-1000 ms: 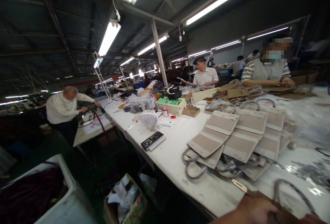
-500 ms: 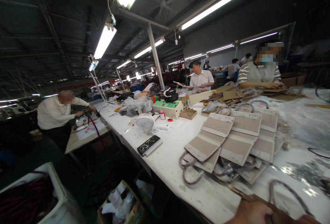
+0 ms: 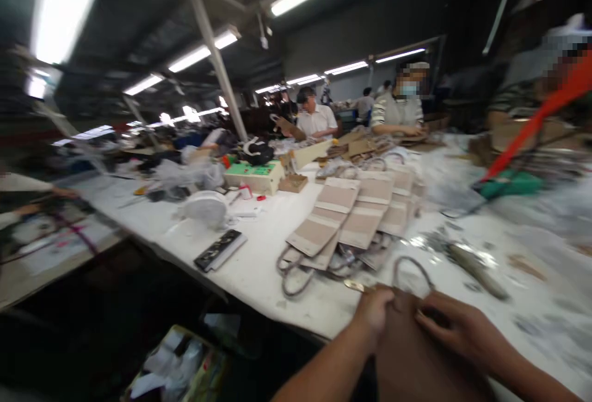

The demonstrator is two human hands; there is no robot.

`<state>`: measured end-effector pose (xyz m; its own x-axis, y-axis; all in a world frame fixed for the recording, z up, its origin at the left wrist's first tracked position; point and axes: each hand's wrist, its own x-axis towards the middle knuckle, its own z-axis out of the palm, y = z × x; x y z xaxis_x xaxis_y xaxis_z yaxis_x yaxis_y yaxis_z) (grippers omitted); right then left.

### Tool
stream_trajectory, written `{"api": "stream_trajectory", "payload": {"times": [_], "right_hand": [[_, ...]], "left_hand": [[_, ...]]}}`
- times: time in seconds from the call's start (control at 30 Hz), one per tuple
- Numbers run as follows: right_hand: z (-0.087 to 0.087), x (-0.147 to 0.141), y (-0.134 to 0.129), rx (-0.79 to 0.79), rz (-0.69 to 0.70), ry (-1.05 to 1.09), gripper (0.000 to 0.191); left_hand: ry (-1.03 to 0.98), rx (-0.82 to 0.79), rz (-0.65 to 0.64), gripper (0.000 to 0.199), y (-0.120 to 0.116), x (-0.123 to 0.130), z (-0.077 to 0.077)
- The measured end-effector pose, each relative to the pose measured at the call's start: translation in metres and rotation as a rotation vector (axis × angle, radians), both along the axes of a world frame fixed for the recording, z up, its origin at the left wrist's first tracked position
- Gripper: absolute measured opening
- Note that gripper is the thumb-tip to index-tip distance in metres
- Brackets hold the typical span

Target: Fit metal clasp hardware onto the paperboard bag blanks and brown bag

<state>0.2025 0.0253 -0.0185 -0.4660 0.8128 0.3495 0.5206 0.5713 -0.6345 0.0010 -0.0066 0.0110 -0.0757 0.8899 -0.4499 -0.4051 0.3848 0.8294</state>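
Note:
A brown bag piece (image 3: 407, 352) hangs over the near table edge in front of me, blurred by motion. My left hand (image 3: 375, 311) is closed on its upper left edge. A small gold-coloured strip (image 3: 354, 285) sticks out beyond those fingers; whether it is fixed to the piece I cannot tell. My right hand (image 3: 456, 323) has its fingers curled against the upper right of the same piece, thumb and fingertips near each other. Between the hands a dark loop handle (image 3: 413, 261) rises from behind the top edge. Just beyond lie overlapping beige bag panels (image 3: 319, 217) with similar loop handles.
Small metal parts and a knife-like tool (image 3: 478, 271) are scattered at right, near clear plastic. A fan (image 3: 206, 208), a black box (image 3: 221, 250) and a green-topped machine (image 3: 254, 174) stand leftward. Below is a bin of scraps (image 3: 173, 362). Co-workers sit across the table.
My view has swung to the right, so the table things appear further left. Both hands and the brown piece now show more fully; an orange-red strip has entered at right.

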Motion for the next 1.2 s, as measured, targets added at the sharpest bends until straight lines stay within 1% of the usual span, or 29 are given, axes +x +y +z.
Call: {"api": "stream_trajectory", "payload": {"times": [0.03,0.1,0.17,0.23,0.4,0.73,0.9,1.03,1.1,1.2], "right_hand": [[0.008,-0.002,-0.004,-0.026,0.036,-0.040,0.021],[0.015,-0.004,-0.003,-0.045,0.027,-0.065,0.016],[0.015,-0.004,0.000,-0.050,-0.013,-0.053,0.012],[0.014,-0.004,0.000,-0.044,-0.032,-0.032,0.008],[0.017,-0.004,-0.004,-0.044,0.007,0.005,0.004],[0.021,0.002,0.006,-0.140,0.096,-0.041,0.005],[0.019,0.000,0.005,-0.142,0.039,-0.040,0.008],[0.021,-0.001,0.004,-0.159,-0.029,-0.050,0.007],[0.023,-0.001,0.005,-0.175,-0.014,-0.051,0.005],[0.025,0.000,0.006,-0.180,0.044,-0.023,0.005]], "left_hand": [[-0.036,-0.014,-0.031,0.012,0.003,-0.001,-0.001],[-0.101,-0.052,-0.080,0.018,0.012,-0.003,-0.010],[-0.137,-0.083,-0.110,0.023,0.019,-0.004,-0.019],[-0.143,-0.101,-0.115,0.025,0.021,-0.005,-0.023],[-0.124,-0.108,-0.083,0.021,0.016,-0.004,-0.018],[-0.108,-0.075,-0.099,0.019,0.016,-0.004,-0.014],[-0.101,-0.068,-0.091,0.019,0.016,-0.005,-0.011],[-0.115,-0.088,-0.093,0.023,0.015,-0.005,-0.011],[-0.121,-0.097,-0.088,0.025,0.015,-0.004,-0.011],[-0.124,-0.104,-0.075,0.026,0.014,-0.004,-0.013]]}}
